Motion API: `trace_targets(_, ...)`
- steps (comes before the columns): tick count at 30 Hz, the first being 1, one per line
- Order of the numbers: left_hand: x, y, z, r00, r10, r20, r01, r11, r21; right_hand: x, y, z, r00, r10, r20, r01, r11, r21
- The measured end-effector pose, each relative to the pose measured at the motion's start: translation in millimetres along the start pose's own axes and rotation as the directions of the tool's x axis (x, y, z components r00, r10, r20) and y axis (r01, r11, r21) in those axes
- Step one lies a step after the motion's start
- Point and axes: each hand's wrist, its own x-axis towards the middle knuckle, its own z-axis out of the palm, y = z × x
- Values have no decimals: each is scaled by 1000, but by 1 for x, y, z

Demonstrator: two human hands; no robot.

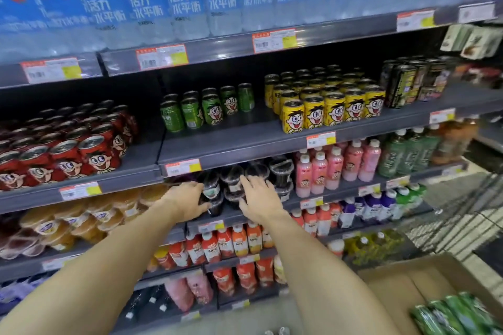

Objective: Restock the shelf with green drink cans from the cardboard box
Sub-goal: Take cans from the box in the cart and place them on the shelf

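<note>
Several green drink cans [206, 110] stand at the back left of the grey middle shelf [245, 141], with bare shelf in front of them. More green cans [457, 313] lie in the open cardboard box [394, 277] at the bottom right. Both my hands reach to the shelf one level lower, where stacked dark plastic cups [281, 171] stand. My left hand [187, 198] curls its fingers and thumb round a dark cup [212, 193]. My right hand [258, 196] lies with spread, straight fingers against the neighbouring cups. Neither hand holds a can.
Yellow cans [332, 106] fill the shelf right of the green ones, red cans [68, 149] the left bay. Water bottles [190, 3] stand above. Pink bottles [337, 168] sit right of the dark cups, juice bottles [239, 242] below. A wire cart [462, 215] stands at the right.
</note>
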Motion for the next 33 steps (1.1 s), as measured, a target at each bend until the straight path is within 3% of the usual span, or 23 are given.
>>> trace_targets(6, -57, 15, 25, 992, 53, -115, -58, 997, -46, -79, -17, -11, 963, 215, 161, -214, 976, -25)
trace_targets(14, -169, 31, 97, 975, 216, -51, -222, 957, -185, -210, -80, 30, 889, 325, 323, -311, 946, -95)
trace_targets(20, -233, 49, 136, 944, 330, 15, -325, 936, -134, -332, -98, 73, 800, 436, 412, -430, 896, -112)
trace_targets(23, -245, 53, 137, 931, 366, -20, -363, 916, -171, -367, -88, 65, 756, 503, 418, -495, 858, -137)
trace_targets(28, -254, 63, 136, 908, 413, -72, -419, 900, -122, -390, -72, 46, 758, 541, 364, -546, 832, -100)
trace_targets(33, -248, 107, 140, 884, 468, -5, -463, 874, -150, -416, -57, 45, 739, 570, 360, -587, 806, -74)
